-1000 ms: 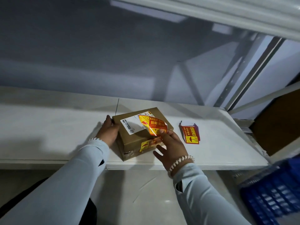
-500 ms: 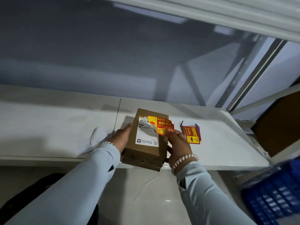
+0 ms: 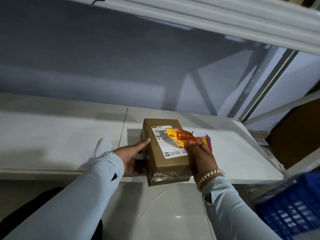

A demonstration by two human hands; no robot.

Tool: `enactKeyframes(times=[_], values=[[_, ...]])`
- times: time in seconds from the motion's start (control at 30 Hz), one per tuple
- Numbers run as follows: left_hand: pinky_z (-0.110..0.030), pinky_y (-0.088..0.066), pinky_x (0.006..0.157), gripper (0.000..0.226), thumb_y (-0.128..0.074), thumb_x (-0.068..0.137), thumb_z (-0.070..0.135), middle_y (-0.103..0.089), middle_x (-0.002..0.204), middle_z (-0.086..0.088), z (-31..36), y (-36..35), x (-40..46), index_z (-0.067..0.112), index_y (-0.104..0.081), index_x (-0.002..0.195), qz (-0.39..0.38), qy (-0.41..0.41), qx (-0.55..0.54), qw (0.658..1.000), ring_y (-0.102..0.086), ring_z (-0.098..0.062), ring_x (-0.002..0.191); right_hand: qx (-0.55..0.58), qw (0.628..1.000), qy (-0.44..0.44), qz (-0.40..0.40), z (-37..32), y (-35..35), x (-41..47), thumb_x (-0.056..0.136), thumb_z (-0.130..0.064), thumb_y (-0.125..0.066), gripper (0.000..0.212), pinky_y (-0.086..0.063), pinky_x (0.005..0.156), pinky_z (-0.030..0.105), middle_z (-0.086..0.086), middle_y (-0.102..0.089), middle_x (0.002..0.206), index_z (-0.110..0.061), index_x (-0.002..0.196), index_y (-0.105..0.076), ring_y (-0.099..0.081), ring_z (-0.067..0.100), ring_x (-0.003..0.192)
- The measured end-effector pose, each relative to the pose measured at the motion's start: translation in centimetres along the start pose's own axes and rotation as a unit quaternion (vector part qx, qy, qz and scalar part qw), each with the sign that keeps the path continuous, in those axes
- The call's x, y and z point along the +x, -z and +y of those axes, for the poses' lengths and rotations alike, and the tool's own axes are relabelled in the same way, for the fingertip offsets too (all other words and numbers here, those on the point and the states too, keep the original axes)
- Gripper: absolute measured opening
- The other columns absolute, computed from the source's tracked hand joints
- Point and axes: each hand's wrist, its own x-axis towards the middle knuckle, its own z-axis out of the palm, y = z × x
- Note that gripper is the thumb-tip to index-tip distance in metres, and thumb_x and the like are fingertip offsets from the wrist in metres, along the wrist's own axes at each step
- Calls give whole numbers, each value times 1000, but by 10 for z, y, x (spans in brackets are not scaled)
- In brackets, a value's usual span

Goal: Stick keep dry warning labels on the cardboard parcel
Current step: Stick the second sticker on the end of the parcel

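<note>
White shelf [image 3: 52,135] across the room, blue crate [image 3: 290,210] low on the right. The parcel [image 3: 166,156] sits at the shelf's front edge, near end poking over. Left hand [image 3: 133,158] braces its left side, fingers straight. Right hand [image 3: 202,156] pinches the label [image 3: 180,137] (red and yellow, KEEP DRY) over the parcel's top, one edge curling up. Spare labels [image 3: 207,142] lie just behind that hand.

Left hand [image 3: 133,160] reaches in, fingers straight and flat against the parcel [image 3: 173,164]. Right hand [image 3: 202,156] is up, thumb and fingers pinching the label [image 3: 180,137], both sleeved arms extended.
</note>
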Motion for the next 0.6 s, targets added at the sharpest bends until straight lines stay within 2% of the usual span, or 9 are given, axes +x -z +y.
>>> enactKeyframes(times=[0.03,0.1,0.2,0.3,0.4,0.43,0.5,0.6], values=[[-45,-53,77,80,-80,60,52,-60,121,-21,3,1,-3,21,-43,124,-7,10,9,1000,-62,-32,97,2,1000,0,-7,-1,2,-1,75,-23,-74,13,-49,81,53,17,-67,97,-22,79,-61,-62,31,86],[-55,-48,89,90,-79,52,50,-58,120,-21,9,6,-10,28,-36,128,-33,31,41,998,-59,-34,106,14,1000,1,-23,-5,5,-2,75,-22,-72,13,-48,77,47,15,-67,93,-21,80,-60,-60,31,86],[-66,-37,101,82,-79,59,48,-58,119,-22,16,10,-26,31,-39,129,-87,54,68,992,-58,-42,110,36,998,4,-59,-19,5,-7,82,-15,-66,12,-47,75,39,7,-70,82,-20,75,-58,-61,28,83],[-70,-40,94,92,-81,54,48,-59,123,-24,21,11,-44,36,-36,134,-116,58,76,989,-63,-47,107,37,996,6,-83,-36,-2,-20,83,-15,-65,6,-47,84,44,17,-69,98,-17,82,-60,-63,31,87],[-69,-45,87,98,-83,49,42,-57,124,-26,25,4,-73,35,-34,134,-101,36,42,993,-61,-51,104,25,997,20,-71,-53,-10,-39,71,-25,-75,19,-47,89,50,19,-58,124,-19,86,-65,-64,35,99],[-70,-45,87,94,-81,51,38,-53,125,-26,26,1,-85,33,-35,133,-90,23,23,995,-59,-52,106,29,997,29,-64,-61,-12,-48,69,-28,-76,20,-48,84,49,18,-57,127,-21,86,-67,-63,34,99],[-71,-44,87,74,-76,63,35,-49,128,-24,25,-8,-108,28,-41,127,-65,-5,-20,998,-55,-49,109,63,996,36,-52,-75,-20,-66,78,-28,-69,8,-45,74,41,12,-62,120,-28,86,-67,-61,29,97],[-73,-41,89,56,-77,67,31,-58,118,-18,14,-21,-141,21,-53,117,-38,-50,-104,993,-55,-47,110,117,992,36,-19,-89,-27,-98,84,-38,-63,15,-43,80,45,-1,-60,124,-43,98,-61,-51,22,113]])
